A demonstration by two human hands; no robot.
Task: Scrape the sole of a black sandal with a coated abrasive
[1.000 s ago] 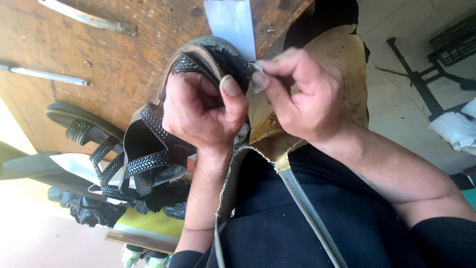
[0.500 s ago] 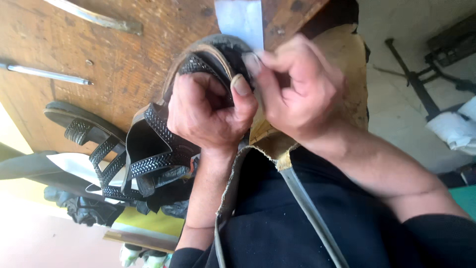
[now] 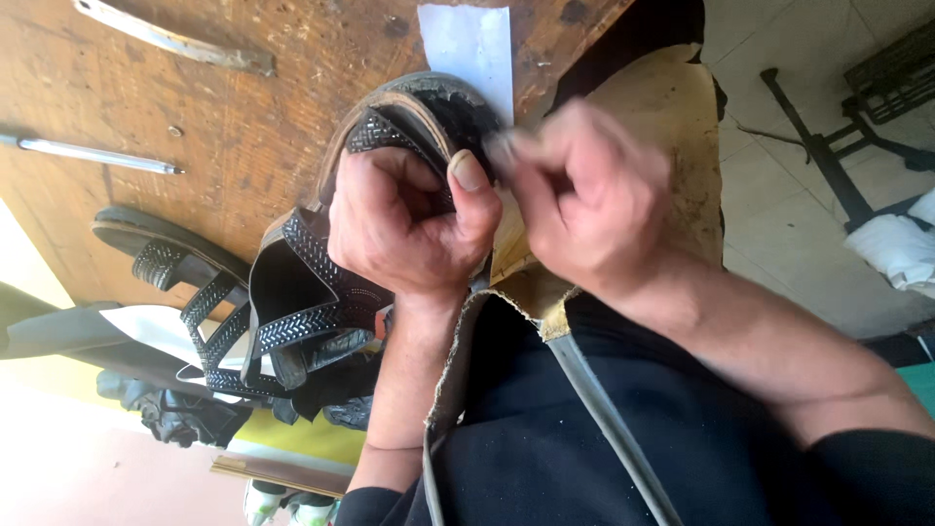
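Sandal (image 3: pixel 409 122) in left hand (image 3: pixel 409 219), long axis toward upper right

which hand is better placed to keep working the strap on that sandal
Likely the right hand: its blurred fingertips pinch at the woven strap by the sandal's toe. The left hand is wrapped around the sandal, thumb pressed on it, steadying it against the workbench.
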